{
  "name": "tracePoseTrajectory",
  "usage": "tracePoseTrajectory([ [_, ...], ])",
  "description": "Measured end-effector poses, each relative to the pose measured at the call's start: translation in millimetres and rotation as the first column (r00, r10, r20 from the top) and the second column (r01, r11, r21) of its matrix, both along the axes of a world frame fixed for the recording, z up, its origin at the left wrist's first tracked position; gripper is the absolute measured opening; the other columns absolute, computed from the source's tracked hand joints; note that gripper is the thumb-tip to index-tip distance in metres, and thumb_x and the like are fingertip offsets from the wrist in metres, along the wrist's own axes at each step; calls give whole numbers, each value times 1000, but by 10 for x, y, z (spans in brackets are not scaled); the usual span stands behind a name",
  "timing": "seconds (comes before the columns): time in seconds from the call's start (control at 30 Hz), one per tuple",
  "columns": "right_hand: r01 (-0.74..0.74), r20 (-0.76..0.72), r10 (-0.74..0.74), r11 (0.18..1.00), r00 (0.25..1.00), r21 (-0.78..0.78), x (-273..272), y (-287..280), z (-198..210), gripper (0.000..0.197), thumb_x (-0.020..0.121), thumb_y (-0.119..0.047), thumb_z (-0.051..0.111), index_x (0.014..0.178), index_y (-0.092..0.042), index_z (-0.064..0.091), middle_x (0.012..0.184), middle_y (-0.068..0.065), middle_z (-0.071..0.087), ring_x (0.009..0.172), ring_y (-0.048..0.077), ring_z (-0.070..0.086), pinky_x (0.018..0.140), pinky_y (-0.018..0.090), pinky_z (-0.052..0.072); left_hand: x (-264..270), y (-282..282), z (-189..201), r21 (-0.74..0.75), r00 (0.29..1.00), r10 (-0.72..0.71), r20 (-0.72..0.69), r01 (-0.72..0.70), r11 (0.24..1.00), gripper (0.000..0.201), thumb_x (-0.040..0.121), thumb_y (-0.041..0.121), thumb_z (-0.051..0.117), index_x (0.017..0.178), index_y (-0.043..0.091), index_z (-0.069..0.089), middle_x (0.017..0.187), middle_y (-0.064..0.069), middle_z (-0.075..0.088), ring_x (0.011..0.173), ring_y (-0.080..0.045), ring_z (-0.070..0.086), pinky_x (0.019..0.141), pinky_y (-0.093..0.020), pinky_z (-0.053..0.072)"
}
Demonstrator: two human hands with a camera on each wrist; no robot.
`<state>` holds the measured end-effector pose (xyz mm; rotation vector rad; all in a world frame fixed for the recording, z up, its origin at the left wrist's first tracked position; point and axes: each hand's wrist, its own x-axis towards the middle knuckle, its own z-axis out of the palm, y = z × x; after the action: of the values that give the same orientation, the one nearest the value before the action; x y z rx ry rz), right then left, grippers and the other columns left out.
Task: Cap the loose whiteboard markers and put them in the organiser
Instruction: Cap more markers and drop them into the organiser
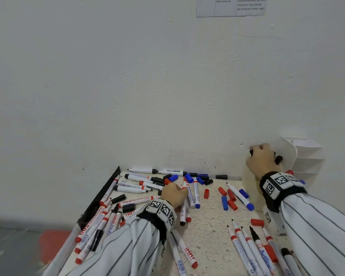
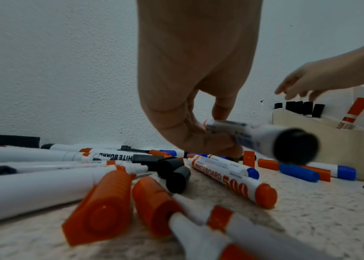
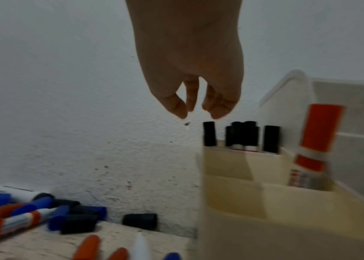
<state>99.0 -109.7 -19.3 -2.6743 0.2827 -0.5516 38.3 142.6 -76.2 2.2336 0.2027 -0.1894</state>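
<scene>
Left hand [image 2: 190,98] pinches black-ended marker [image 2: 256,139] just above counter [image 1: 211,232], among loose markers and caps. Right hand [image 3: 190,70] hangs over organiser [image 3: 265,219] by wall, grip loose, holding nothing. Black-capped markers [image 3: 243,135] stand upright in rear compartment.

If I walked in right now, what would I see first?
First, a big jumble of whiteboard markers and loose red, blue and black caps scattered across the speckled table by the wall. The left hand pinches one marker out of the pile. At the right, the right hand hovers, holding nothing, over the cream organiser, where black-capped markers stand upright.
</scene>
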Motion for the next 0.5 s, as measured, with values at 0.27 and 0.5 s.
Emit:
tracePoseTrajectory([
  [0.27,-428,-512,415,898,752,101,70,670,-268,44,94,-15,47,138,-17,41,143,6,41,131,21,38,109,37,30,24,116,23,-5,997,40,61,-40,999,26,94,29,50,69,20,47,67,6,46,60,-4,43,57,-16,36],
  [0.5,-404,-718,301,914,628,31,76,820,-583,53,96,-36,36,147,-35,22,156,1,18,142,22,22,117,41,19,19,246,5,-43,995,59,85,-55,998,27,93,29,52,68,22,44,68,7,46,61,-4,44,60,-18,37],
])
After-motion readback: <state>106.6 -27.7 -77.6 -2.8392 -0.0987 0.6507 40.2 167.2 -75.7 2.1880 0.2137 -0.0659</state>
